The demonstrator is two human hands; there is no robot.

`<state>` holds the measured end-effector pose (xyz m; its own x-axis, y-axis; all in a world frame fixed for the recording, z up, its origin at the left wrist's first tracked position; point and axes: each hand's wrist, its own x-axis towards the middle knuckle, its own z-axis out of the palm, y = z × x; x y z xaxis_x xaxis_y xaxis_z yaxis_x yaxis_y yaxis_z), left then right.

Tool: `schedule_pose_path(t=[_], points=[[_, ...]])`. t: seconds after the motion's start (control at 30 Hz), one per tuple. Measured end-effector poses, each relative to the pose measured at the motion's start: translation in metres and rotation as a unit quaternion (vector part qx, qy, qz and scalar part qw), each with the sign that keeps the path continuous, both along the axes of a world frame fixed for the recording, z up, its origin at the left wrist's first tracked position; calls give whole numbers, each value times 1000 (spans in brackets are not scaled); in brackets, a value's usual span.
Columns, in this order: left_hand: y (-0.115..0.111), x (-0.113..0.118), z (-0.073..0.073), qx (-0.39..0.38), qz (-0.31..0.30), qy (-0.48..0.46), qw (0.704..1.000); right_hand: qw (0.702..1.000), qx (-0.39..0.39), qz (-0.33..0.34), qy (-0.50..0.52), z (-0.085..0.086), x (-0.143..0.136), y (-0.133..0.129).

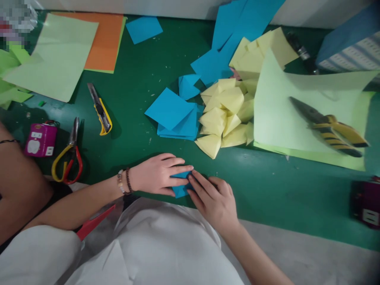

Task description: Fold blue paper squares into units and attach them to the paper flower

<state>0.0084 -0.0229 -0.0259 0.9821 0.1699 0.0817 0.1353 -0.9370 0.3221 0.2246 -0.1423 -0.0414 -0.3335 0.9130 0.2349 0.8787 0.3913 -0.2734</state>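
Observation:
A small folded piece of blue paper (180, 191) lies on the green table at its near edge, mostly covered by my hands. My left hand (158, 174) rests flat over it, fingers stretched out and somewhat spread, pressing it down. From the other side my right hand (215, 198) has its fingertips and thumb closed on the paper's right edge. Just beyond, a stack of blue paper squares (170, 110) sits beside a folded blue piece (188, 86). Several folded yellow paper pieces (227, 99) are heaped to the right of that stack.
On the left lie a yellow cutter knife (102, 114), scissors (69, 158) and a purple box (40, 139). Pliers (332, 126) rest on light green sheets (285, 114) at right. Another person's arm (20, 182) is at far left. The table (267, 190) ends near my body.

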Motion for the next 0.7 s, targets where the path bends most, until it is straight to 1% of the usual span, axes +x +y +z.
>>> schedule_pose_path(t=[0.3, 0.4, 0.5, 0.57, 0.7], points=[[-1, -2, -3, 8, 1, -1, 1000, 1000, 4, 5, -1, 0, -1, 0], [-1, -2, -4, 3, 5, -2, 1000, 998, -25, 4, 64, 5, 6, 4], [-1, -3, -4, -3, 6, 4, 1000, 987, -50, -61, 141, 11, 18, 12], [-1, -3, -5, -5, 5, 7, 1000, 982, -51, -91, 155, 14, 23, 17], [-1, -3, -6, -5, 3, 11, 1000, 984, -64, -62, 157, 13, 20, 25]])
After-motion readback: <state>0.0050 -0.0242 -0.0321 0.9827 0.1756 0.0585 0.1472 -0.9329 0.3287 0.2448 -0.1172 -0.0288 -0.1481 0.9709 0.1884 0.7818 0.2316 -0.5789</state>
